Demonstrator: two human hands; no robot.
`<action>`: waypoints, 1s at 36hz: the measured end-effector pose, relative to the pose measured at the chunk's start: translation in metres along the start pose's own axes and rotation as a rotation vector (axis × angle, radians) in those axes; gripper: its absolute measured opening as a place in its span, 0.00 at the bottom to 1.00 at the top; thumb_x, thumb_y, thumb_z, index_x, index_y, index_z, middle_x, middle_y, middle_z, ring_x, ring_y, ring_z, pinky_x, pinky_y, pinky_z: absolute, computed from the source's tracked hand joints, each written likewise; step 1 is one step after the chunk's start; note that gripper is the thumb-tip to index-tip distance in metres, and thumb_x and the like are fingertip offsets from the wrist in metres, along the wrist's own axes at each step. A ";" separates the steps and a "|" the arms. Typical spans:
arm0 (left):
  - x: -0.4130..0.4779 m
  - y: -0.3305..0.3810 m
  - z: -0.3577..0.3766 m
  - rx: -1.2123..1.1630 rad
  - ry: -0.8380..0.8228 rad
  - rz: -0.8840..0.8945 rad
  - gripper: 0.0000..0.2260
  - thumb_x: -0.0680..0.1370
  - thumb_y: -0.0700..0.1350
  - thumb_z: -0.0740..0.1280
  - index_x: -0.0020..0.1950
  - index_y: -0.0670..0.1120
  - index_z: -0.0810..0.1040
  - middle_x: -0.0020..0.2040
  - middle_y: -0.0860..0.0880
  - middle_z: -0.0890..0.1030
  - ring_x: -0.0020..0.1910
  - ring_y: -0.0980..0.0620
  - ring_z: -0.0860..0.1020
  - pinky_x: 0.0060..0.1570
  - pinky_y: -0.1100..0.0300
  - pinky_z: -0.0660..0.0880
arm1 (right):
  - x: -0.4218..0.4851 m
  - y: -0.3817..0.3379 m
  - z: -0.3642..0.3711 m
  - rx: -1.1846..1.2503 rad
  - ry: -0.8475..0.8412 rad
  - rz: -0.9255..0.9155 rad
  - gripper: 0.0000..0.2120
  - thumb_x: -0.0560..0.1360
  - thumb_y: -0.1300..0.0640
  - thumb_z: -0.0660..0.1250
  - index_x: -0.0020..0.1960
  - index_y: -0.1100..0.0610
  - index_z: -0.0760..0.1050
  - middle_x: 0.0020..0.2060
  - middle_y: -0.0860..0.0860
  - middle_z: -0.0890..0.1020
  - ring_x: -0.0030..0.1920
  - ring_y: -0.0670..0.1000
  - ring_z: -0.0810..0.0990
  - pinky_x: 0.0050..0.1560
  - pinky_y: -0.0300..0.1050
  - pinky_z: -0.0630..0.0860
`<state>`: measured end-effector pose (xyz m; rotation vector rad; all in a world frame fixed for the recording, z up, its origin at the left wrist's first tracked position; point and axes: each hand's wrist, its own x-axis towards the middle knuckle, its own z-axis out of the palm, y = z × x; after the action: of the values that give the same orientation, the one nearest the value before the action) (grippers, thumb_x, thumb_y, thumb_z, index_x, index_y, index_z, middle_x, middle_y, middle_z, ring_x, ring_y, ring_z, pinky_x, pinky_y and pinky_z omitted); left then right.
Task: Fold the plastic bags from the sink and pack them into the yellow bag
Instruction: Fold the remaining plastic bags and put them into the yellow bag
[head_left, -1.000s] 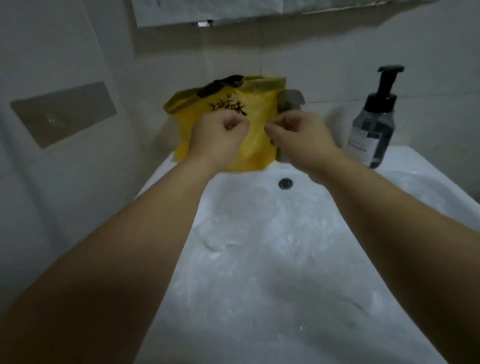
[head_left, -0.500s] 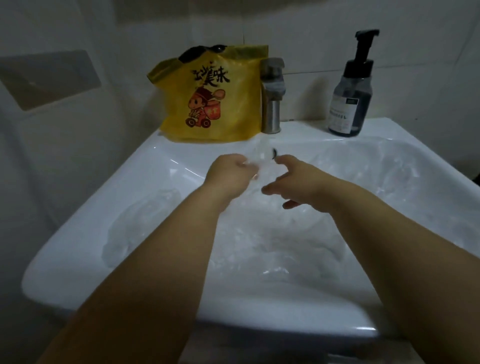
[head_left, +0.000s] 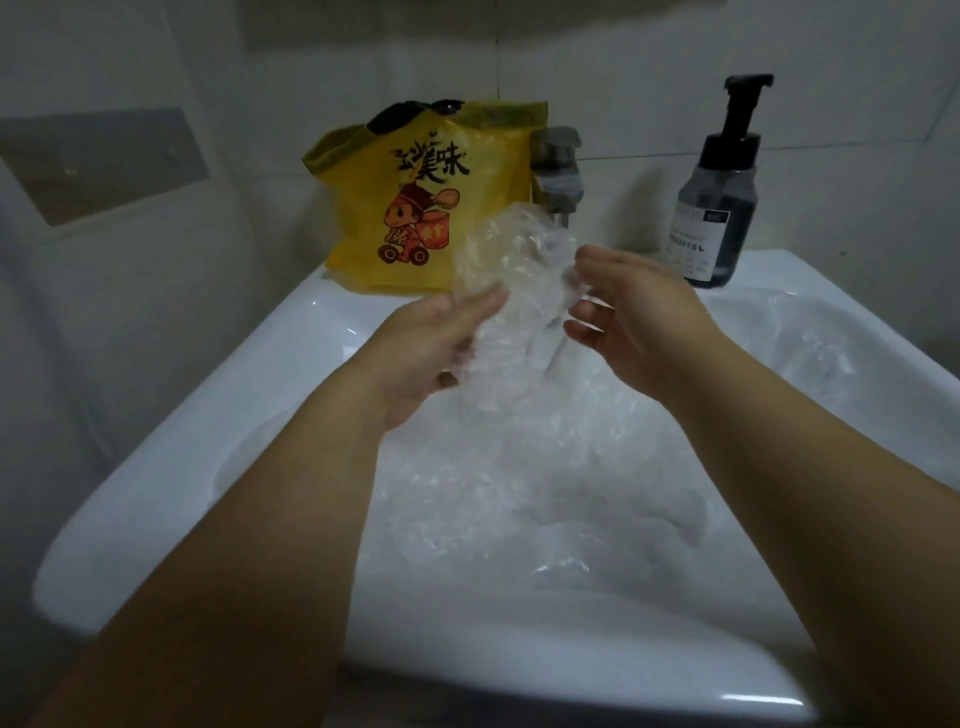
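Observation:
A crumpled clear plastic bag (head_left: 511, 280) is lifted above the white sink (head_left: 218, 415), between my two hands. My left hand (head_left: 431, 348) grips its lower left side, thumb on the front. My right hand (head_left: 631, 322) pinches its right edge near the top. More clear plastic bags (head_left: 545, 493) lie heaped in the basin below. The yellow bag (head_left: 426, 202), printed with black characters and a cartoon figure, stands upright on the sink's back ledge, left of the tap, with something dark at its open top.
A metal tap (head_left: 557, 171) rises behind the lifted bag. A dark pump bottle (head_left: 719, 208) stands on the back right ledge. Tiled wall runs behind, with a grey plate (head_left: 98, 161) on the left wall.
My hands left the yellow bag's top, dropped to the basin, then rose holding a clear bag. The camera tilted down and pulled back.

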<state>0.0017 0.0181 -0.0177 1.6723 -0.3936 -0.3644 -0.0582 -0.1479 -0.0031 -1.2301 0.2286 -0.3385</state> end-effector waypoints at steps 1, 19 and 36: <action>0.001 0.001 0.000 -0.045 -0.021 -0.033 0.28 0.69 0.70 0.66 0.56 0.50 0.80 0.42 0.53 0.81 0.46 0.54 0.79 0.55 0.53 0.74 | 0.001 -0.001 -0.001 0.001 0.000 -0.011 0.08 0.77 0.65 0.63 0.54 0.57 0.74 0.42 0.52 0.77 0.39 0.50 0.75 0.44 0.44 0.75; 0.021 -0.003 0.009 -0.198 0.080 0.094 0.05 0.75 0.43 0.71 0.51 0.46 0.81 0.35 0.53 0.82 0.31 0.58 0.78 0.26 0.69 0.68 | 0.000 0.002 0.003 -0.616 -0.076 -0.133 0.11 0.76 0.61 0.68 0.58 0.57 0.76 0.50 0.52 0.81 0.51 0.53 0.80 0.54 0.48 0.79; 0.013 0.006 0.020 -0.555 -0.117 -0.029 0.19 0.79 0.40 0.55 0.68 0.38 0.73 0.66 0.35 0.76 0.66 0.37 0.73 0.69 0.41 0.66 | -0.002 0.002 0.008 -0.318 -0.122 -0.056 0.13 0.80 0.52 0.62 0.60 0.59 0.76 0.48 0.55 0.84 0.43 0.52 0.84 0.39 0.43 0.79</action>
<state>0.0044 -0.0061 -0.0148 1.1191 -0.3174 -0.5402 -0.0567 -0.1400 -0.0030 -1.5680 0.1458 -0.2810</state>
